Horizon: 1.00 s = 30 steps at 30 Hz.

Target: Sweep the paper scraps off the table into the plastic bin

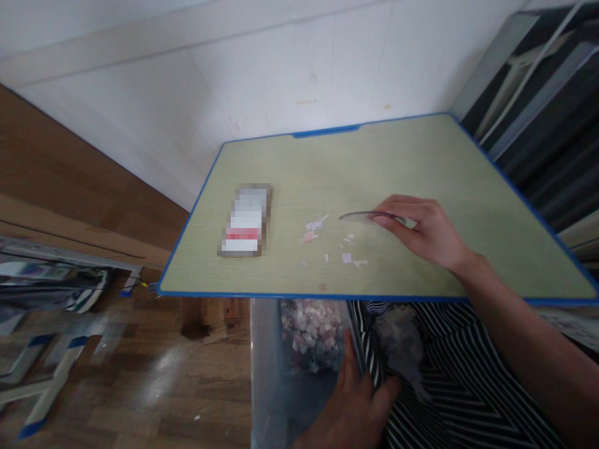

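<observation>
My right hand [418,227] is above the right half of a small table with a pale green top and blue edging [397,168]. Between its thumb and fingers is a thin, slightly curved piece [355,214], seen nearly edge-on, its kind unclear. Just left of its tip lie small white and pink paper scraps [314,224], with more scraps [347,257] nearer the front edge. My left hand [349,405] is below the tabletop, fingers apart, at the side of a translucent plastic bin [266,399]. Inside that bin is a heap of pale pinkish bits [313,330], apparently in clear plastic.
A phone-shaped thing with a pixelated face [246,219] lies at the table's left. Behind stands a white wall [281,81]. Black-and-white striped cloth [463,362] fills the space below the front edge. A cardboard box [215,318] and table legs [51,380] are on the wooden floor.
</observation>
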Motion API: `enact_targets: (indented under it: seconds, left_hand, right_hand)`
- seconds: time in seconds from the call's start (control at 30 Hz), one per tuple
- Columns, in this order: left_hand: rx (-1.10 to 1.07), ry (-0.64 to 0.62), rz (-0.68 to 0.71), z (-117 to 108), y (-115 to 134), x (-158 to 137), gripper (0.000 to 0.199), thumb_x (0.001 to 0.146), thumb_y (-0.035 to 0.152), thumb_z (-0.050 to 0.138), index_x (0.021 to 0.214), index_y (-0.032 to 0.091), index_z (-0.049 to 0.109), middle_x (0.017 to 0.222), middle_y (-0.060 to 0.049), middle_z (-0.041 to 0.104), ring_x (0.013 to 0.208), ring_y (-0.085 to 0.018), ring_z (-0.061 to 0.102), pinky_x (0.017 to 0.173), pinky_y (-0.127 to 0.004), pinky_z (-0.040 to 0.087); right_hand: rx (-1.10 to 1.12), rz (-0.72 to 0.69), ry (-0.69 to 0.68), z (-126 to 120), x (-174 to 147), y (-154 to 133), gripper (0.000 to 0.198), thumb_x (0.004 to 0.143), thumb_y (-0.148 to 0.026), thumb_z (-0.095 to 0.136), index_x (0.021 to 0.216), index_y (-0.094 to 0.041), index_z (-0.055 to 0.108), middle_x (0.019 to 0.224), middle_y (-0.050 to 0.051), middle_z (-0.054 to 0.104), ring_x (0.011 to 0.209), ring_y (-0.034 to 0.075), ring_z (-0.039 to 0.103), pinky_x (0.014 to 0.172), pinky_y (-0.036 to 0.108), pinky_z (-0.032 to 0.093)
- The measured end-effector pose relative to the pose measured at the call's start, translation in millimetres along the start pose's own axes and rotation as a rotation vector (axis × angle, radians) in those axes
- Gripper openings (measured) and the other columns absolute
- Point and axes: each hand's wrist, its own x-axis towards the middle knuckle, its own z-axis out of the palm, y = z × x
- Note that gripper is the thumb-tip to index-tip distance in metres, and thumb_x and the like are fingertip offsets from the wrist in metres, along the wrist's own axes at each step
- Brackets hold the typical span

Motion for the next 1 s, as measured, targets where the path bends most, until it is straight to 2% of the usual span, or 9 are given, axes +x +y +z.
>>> enact_targets:
  seconds: [0.07, 0.2, 0.33, 0.43, 0.53, 0.7, 0.8, 0.93, 1.0]
  left_hand:
    - [0.002, 0.005, 0.002, 0, 0, 0, 0.036, 0.096, 0.015, 0.052, 0.13, 0.012, 0.039, 0.141, -0.028, 0.035, 0.123, -0.044, -0.024, 0.101, -0.066, 0.029]
    - [0.003, 0.019, -0.001, 2, 0, 0, 0.035, 0.097, 0.015, 0.05, 0.13, 0.013, 0.04, 0.142, -0.027, 0.034, 0.125, -0.045, -0.022, 0.102, -0.064, 0.029]
    - [-0.017, 0.011, 0.001, 2, -2, 0, 0.038, 0.095, 0.012, 0.053, 0.13, 0.012, 0.041, 0.143, -0.029, 0.032, 0.125, -0.045, -0.021, 0.101, -0.065, 0.028]
    - [-0.018, -0.004, 0.002, 2, -1, 1, 0.043, 0.091, 0.01, 0.058, 0.131, 0.012, 0.042, 0.143, -0.028, 0.032, 0.126, -0.045, -0.02, 0.1, -0.066, 0.028]
    - [0.001, 0.029, 0.011, 4, -1, 1, 0.044, 0.091, 0.01, 0.058, 0.131, 0.013, 0.041, 0.143, -0.027, 0.033, 0.126, -0.045, -0.021, 0.1, -0.066, 0.028]
    - [0.01, 0.017, 0.002, 6, -2, 0, 0.041, 0.093, 0.012, 0.056, 0.131, 0.014, 0.041, 0.142, -0.027, 0.035, 0.125, -0.046, -0.02, 0.1, -0.066, 0.031]
    - [0.018, 0.028, 0.003, 5, -2, 1, 0.045, 0.092, 0.01, 0.057, 0.133, 0.014, 0.039, 0.141, -0.027, 0.038, 0.127, -0.045, -0.018, 0.099, -0.066, 0.031]
    - [0.024, 0.013, 0.013, 3, -2, 1, 0.046, 0.09, 0.007, 0.058, 0.132, 0.013, 0.04, 0.144, -0.027, 0.031, 0.13, -0.045, -0.016, 0.098, -0.066, 0.031]
    - [0.038, 0.022, 0.017, 4, -2, 1, 0.047, 0.089, 0.006, 0.058, 0.132, 0.013, 0.041, 0.144, -0.028, 0.031, 0.131, -0.045, -0.013, 0.099, -0.065, 0.031]
  right_hand:
    - [-0.015, 0.003, 0.013, 4, 8, 4, 0.02, 0.091, -0.029, 0.048, 0.083, -0.021, 0.065, 0.084, 0.005, 0.068, 0.079, 0.017, 0.062, 0.073, 0.032, 0.047]
    - [-0.017, -0.021, -0.043, 18, 24, 13, 0.023, 0.091, -0.029, 0.047, 0.083, -0.02, 0.067, 0.089, 0.006, 0.069, 0.085, 0.019, 0.062, 0.077, 0.034, 0.047]
    - [-0.02, -0.093, -0.134, 15, 27, 13, 0.023, 0.089, -0.028, 0.048, 0.075, -0.019, 0.064, 0.078, 0.006, 0.066, 0.073, 0.017, 0.06, 0.068, 0.031, 0.047]
    - [-0.007, -0.093, -0.084, 6, 24, 11, 0.021, 0.088, -0.027, 0.05, 0.072, -0.02, 0.062, 0.071, 0.004, 0.062, 0.067, 0.016, 0.057, 0.063, 0.03, 0.045]
    - [0.015, -0.07, -0.022, 8, 24, 14, 0.021, 0.09, -0.029, 0.048, 0.077, -0.021, 0.064, 0.078, 0.005, 0.065, 0.075, 0.017, 0.059, 0.069, 0.032, 0.046]
    - [-0.032, -0.072, -0.083, 24, 29, 22, 0.023, 0.09, -0.027, 0.047, 0.087, -0.021, 0.068, 0.092, 0.008, 0.067, 0.088, 0.02, 0.06, 0.078, 0.034, 0.047]
    - [-0.095, -0.097, -0.075, 22, 27, 22, 0.023, 0.089, -0.026, 0.047, 0.08, -0.018, 0.066, 0.087, 0.009, 0.064, 0.082, 0.02, 0.059, 0.073, 0.035, 0.047]
    - [-0.109, -0.089, 0.045, 14, 23, 20, 0.022, 0.088, -0.026, 0.047, 0.074, -0.018, 0.061, 0.081, 0.008, 0.06, 0.074, 0.019, 0.056, 0.068, 0.034, 0.045]
    - [-0.08, -0.071, 0.058, 13, 23, 20, 0.021, 0.089, -0.027, 0.047, 0.075, -0.019, 0.062, 0.083, 0.008, 0.06, 0.076, 0.019, 0.056, 0.069, 0.034, 0.045]
